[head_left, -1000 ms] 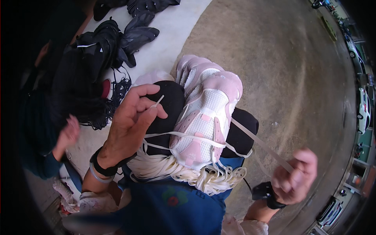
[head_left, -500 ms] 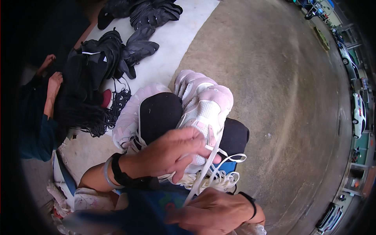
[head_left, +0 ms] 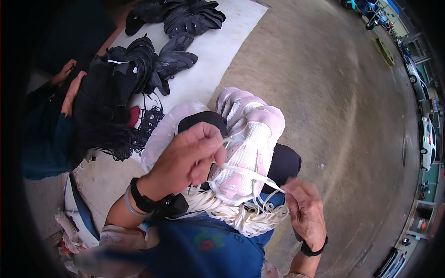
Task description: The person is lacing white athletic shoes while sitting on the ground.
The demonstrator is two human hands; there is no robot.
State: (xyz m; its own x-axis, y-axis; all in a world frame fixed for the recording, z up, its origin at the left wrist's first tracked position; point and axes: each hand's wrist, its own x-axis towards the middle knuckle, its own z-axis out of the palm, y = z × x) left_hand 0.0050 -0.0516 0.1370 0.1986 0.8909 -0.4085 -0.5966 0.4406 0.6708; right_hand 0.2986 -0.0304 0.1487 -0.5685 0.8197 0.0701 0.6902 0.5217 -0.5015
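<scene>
A pink and white shoe upper (head_left: 252, 155) lies across my lap, joined to a stack of similar uppers (head_left: 234, 103) at its far end. White shoelace (head_left: 252, 174) runs over it, between my two hands. My left hand (head_left: 187, 155) is closed in a pinch on the lace at the upper's left side. To the right of the upper, my right hand (head_left: 306, 208) pinches the other stretch of lace, fingertips a little blurred. A thick bundle of white laces (head_left: 245, 220) rests on my blue apron (head_left: 208, 248) just below the upper.
More pale pink uppers (head_left: 157, 134) lie beside my left knee. A co-worker's hands (head_left: 72, 85) are at the left, by black shoe uppers (head_left: 139, 60) and black laces (head_left: 148, 123) on a white sheet (head_left: 236, 28). Concrete floor (head_left: 333, 92) stretches to the right, toward parked vehicles (head_left: 426, 143).
My right hand has moved up and right, out to the upper's side, drawing lace with it. My left hand has risen slightly and left, uncovering the upper's near end. The view has shifted a little.
</scene>
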